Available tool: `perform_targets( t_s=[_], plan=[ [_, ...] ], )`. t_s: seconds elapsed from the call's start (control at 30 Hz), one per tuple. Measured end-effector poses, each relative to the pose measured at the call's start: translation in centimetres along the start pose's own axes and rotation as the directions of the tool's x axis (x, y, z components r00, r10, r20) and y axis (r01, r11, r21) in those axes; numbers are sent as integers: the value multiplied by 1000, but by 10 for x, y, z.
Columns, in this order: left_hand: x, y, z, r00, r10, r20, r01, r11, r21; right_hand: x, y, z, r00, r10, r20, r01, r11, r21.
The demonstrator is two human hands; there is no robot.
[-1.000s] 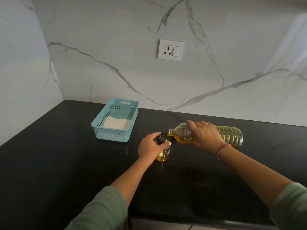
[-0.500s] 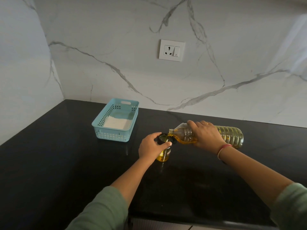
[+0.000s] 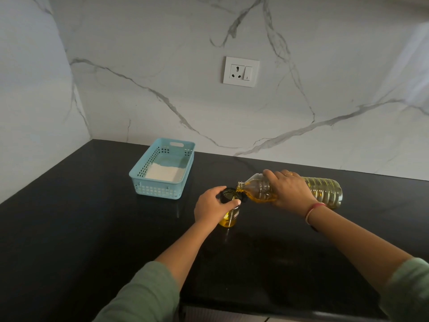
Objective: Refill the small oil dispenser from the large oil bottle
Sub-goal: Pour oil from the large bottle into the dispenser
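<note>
The small oil dispenser (image 3: 228, 219), a clear glass jar with a dark open rim and yellow oil in its bottom, stands on the black counter (image 3: 92, 228). My left hand (image 3: 212, 208) wraps around its upper part. The large oil bottle (image 3: 325, 190), clear ribbed plastic with yellow oil, lies nearly horizontal above the counter, its open mouth over the dispenser's rim. My right hand (image 3: 289, 191) grips the bottle around its shoulder. Oil pools at the neck of the bottle.
A light blue perforated plastic basket (image 3: 160, 189) with something white in its bottom sits behind and to the left of the dispenser. A marble wall with a white socket (image 3: 241, 71) runs along the back and left. The counter's front edge is near me.
Almost nothing has moved. Both hands keep the same hold, and the bottle stays tilted over the dispenser.
</note>
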State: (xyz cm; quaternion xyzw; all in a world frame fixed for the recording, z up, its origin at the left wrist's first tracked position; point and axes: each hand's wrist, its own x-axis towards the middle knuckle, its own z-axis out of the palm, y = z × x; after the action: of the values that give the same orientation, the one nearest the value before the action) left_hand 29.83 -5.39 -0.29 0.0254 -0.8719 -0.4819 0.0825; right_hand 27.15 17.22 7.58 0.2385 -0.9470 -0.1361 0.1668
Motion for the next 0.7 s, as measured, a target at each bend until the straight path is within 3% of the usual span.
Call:
perform_targets(
  t_s=[0.7],
  plan=[
    [0, 0, 0, 1000, -5, 1, 5, 1000, -4, -2, 0, -3, 1000, 1, 2, -2, 1000, 4]
  ],
)
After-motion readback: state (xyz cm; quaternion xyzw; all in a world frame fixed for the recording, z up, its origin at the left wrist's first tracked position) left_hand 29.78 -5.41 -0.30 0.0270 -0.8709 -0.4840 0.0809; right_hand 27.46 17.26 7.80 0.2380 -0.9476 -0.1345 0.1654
